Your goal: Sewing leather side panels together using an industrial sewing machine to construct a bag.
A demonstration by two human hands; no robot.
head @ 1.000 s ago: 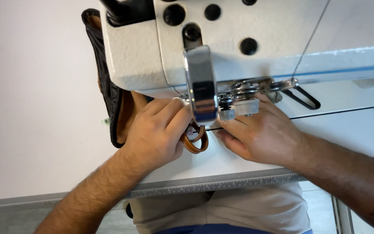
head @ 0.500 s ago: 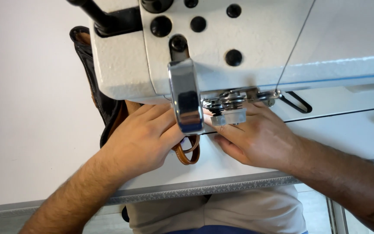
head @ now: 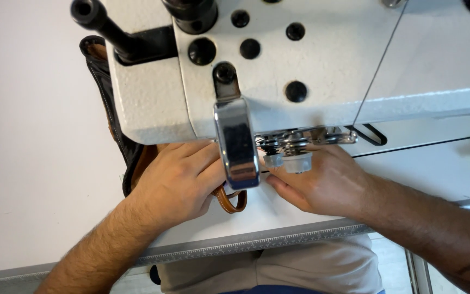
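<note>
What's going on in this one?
A person sits at a white industrial sewing machine, both hands pressed under its head. The left hand lies on a brown leather strap that loops out beneath the fingers; the right hand steadies the work from the other side. A dark leather piece trails off behind the machine. The needle area is hidden by the machine head, so the stitching itself cannot be seen.

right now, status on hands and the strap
Left hand and right hand pressed on brown leather strap. Sewing machine head hides the needle area.
</note>
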